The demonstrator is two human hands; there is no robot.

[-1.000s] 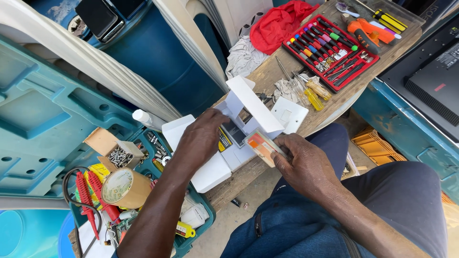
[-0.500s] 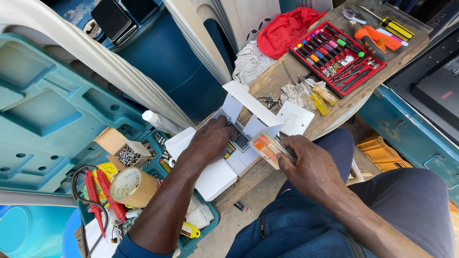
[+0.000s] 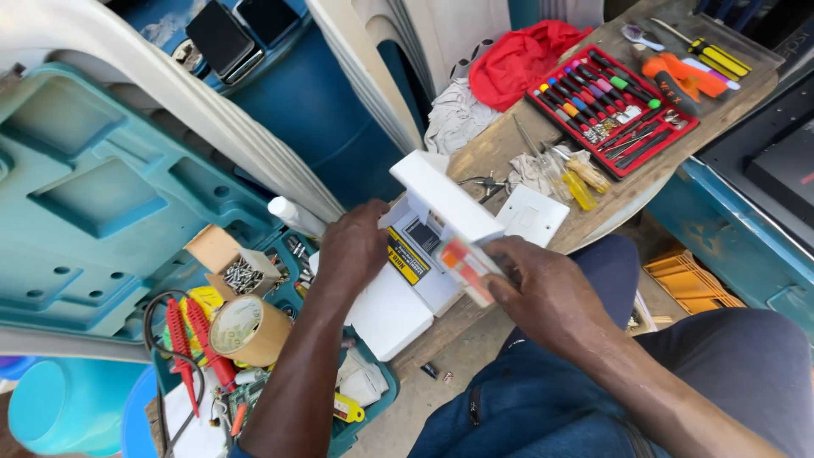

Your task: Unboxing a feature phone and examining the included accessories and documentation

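The left hand [image 3: 356, 250] was curled over the near-left side of a white electrical box [image 3: 428, 246], its fingers closed on the casing and holding it against the edge of the wooden surface [image 3: 500, 144]. The box's white lid [image 3: 445, 197] stood hinged open, slanting up just beyond the knuckles. The right hand [image 3: 547, 297] sat just to the right of the left, with the box between them. Its fingers were pinched shut on a small orange-and-clear plastic piece [image 3: 462, 270], which touched the box's right side under the raised lid.

Directly below the left hand, a flat white block [image 3: 390, 314] lay against the box. Just beyond the right hand, a white switch plate [image 3: 532, 214] rested on the surface, with yellow-handled tools [image 3: 581, 182] near it. Farther out lay a red tray of small screwdrivers [image 3: 610, 106], and beyond that a red cloth [image 3: 521, 55].

To the left of the left wrist, an open teal tool case [image 3: 93, 195] held a small cardboard box of screws [image 3: 237, 267], a roll of brown tape [image 3: 250, 329] and red test probes [image 3: 199, 348]. The person's blue-trousered legs [image 3: 543, 399] lay beneath the right forearm.
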